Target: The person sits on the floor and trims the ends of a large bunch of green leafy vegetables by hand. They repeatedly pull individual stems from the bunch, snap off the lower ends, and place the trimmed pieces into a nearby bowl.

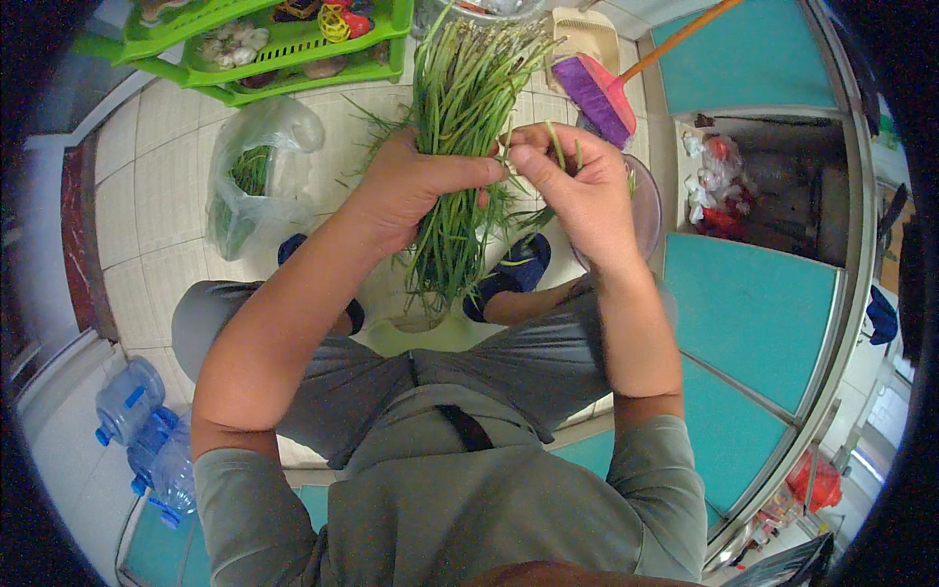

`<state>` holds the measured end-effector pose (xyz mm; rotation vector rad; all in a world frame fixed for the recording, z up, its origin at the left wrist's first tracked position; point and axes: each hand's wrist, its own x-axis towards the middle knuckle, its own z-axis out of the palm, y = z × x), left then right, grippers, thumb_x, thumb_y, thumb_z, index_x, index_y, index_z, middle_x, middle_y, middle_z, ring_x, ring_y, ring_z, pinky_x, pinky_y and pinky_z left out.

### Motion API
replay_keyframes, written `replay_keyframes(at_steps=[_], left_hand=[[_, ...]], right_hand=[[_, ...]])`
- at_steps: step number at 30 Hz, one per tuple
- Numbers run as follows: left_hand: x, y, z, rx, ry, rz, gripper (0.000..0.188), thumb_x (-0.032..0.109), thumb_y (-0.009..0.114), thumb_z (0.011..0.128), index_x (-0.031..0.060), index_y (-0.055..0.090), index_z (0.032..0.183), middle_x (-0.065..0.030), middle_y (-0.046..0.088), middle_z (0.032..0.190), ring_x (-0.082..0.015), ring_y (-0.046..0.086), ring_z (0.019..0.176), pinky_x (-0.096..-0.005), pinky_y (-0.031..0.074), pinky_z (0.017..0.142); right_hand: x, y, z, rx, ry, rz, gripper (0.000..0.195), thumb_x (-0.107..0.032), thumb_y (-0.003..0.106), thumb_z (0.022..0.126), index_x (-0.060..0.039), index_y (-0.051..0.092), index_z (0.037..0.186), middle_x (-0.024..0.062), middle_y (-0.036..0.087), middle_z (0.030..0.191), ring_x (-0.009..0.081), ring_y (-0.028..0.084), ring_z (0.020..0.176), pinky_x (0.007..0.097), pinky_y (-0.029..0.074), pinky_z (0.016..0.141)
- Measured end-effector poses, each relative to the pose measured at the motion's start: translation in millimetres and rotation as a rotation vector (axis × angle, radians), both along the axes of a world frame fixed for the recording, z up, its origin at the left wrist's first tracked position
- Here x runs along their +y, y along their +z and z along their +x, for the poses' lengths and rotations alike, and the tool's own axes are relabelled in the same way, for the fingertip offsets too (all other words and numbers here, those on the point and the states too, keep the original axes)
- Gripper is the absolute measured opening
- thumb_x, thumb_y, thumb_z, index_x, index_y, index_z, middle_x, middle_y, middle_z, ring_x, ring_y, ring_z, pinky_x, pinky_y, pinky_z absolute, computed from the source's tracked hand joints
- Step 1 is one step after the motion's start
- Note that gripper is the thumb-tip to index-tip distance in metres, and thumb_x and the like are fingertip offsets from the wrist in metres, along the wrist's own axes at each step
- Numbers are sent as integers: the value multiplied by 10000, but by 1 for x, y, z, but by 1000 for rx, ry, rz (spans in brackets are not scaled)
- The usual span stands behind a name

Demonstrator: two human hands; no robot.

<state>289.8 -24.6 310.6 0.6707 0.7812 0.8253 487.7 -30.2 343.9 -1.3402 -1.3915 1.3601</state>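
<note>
A thick bunch of long green stalks [469, 110], which look like Chinese chives, is gripped around its middle by my left hand [418, 172]. The pale cut ends point away from me, and the thin leafy tips hang towards me. My right hand [579, 176] is close beside the bunch, with thumb and forefinger pinched together at its edge. A few loose stalks [561, 147] stick out between the fingers of that hand. Partly hidden behind the right wrist is a translucent round basin [649, 213] on the floor.
A clear plastic bag [227, 216] with more greens lies on the tiled floor at left. Beyond it is a green plastic rack [293, 55] with garlic bulbs [235, 44]. A purple-bristled broom [598, 95] and dustpan [587, 29] stand ahead right. Turquoise cabinets [755, 308] line the right side; water jugs [136, 400] stand lower left.
</note>
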Motion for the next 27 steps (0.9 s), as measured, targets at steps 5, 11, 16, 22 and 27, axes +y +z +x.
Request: replay_keyframes(at_steps=[5, 11, 16, 22, 27], left_hand=[[-1, -5, 1, 41, 13, 32, 357, 153, 811, 776, 24, 664, 1074, -50, 686, 922, -158, 645, 770, -311, 523, 702], [-3, -3, 5, 55, 111, 85, 289, 107, 822, 774, 17, 684, 1012, -46, 697, 893, -139, 648, 763, -293, 521, 698], [-2, -1, 4, 49, 116, 105, 239, 98, 807, 793, 11, 688, 981, -51, 701, 886, -131, 644, 745, -287, 517, 690], [-4, 4, 3, 10, 105, 87, 266, 109, 798, 806, 10, 674, 1019, -61, 696, 903, -141, 641, 744, -299, 519, 690], [-5, 3, 1, 14, 106, 76, 310, 122, 799, 806, 23, 651, 1060, -52, 679, 888, -151, 640, 740, -309, 517, 681]], right_hand=[[1, -8, -4, 57, 18, -22, 82, -92, 736, 900, -40, 684, 864, -74, 599, 747, 17, 514, 703, 198, 414, 627], [2, -3, -6, 9, -4, -73, 147, -114, 735, 911, -53, 656, 803, -59, 633, 775, 18, 521, 697, 207, 419, 617], [2, 2, -6, 98, -2, -121, 150, -119, 718, 927, -35, 662, 815, -29, 658, 800, 34, 550, 745, 218, 450, 671], [1, 3, -3, 108, 53, -93, 148, -140, 648, 977, -12, 673, 908, -18, 665, 847, 52, 569, 806, 236, 469, 728], [-1, 4, -7, 15, -23, 7, 135, -156, 646, 978, -27, 675, 946, -47, 621, 804, 46, 529, 730, 225, 436, 668]])
